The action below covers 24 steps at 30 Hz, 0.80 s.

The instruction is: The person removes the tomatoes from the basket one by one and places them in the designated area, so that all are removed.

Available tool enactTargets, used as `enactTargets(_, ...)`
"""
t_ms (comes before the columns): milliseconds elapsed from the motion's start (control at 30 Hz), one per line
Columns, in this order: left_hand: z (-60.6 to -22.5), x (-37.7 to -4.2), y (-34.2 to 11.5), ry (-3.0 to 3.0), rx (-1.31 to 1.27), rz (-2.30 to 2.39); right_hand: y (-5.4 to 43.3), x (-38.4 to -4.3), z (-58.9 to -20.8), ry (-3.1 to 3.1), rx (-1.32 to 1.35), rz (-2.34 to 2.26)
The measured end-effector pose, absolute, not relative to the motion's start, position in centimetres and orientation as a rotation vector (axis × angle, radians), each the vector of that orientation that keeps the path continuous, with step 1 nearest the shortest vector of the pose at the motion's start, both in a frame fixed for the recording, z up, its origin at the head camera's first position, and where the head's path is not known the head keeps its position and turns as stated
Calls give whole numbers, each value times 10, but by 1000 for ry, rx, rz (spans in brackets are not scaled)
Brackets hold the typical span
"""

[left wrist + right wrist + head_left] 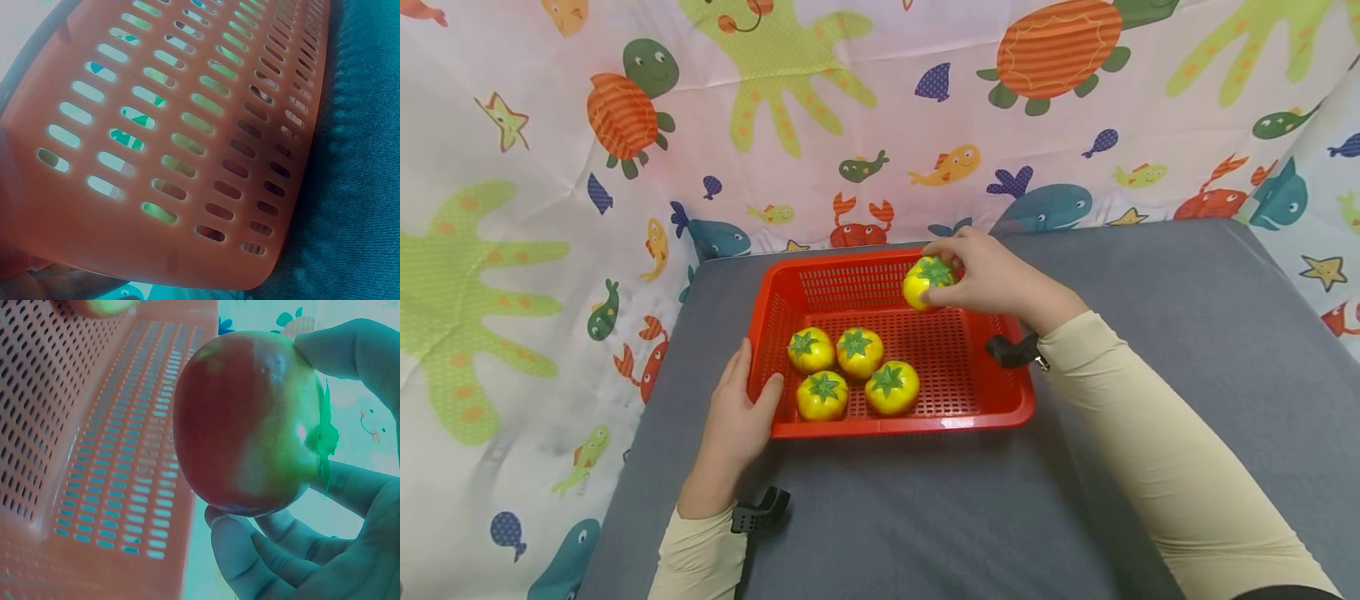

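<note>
And here's the right hand (988,271), thumb and fingertips pinching a yellow fruit (916,287) over the far right part of the red basket (902,426), close to the back rim! Down at the near left corner, the left hand (741,421) grips the rim, thumb over the edge, fingers along the outside; that looks like the steadying job. Four other fruits (860,352) sit bunched on the left side of the basket, which rests on the grey-covered table (887,517).

The step in hand looks like a one-fruit transfer, though whether it's going in or coming out can't be told from here. If it's going in, the move calls for a gentle lowering to the lattice floor, then a clean release; if out, a lift well clear of that rim.

And which way does it point? Leafy crown up, tipped slightly toward the palm, blossom end angled down and away. It's a squat, roundish thing with no strong long axis; the right wrist view shows its greater breadth running across the stem line.
</note>
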<state>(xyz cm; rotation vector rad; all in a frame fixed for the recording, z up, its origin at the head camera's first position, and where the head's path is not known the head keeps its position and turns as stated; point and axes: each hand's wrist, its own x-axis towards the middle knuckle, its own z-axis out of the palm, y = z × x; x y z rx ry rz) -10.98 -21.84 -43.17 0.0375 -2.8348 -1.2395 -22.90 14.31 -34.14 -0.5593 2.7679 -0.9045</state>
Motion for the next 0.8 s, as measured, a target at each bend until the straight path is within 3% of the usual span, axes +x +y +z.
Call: enactTargets(800, -430, -111, -219, -2844, 41, -1259, 187, -226, -325, 2795, -476, -920)
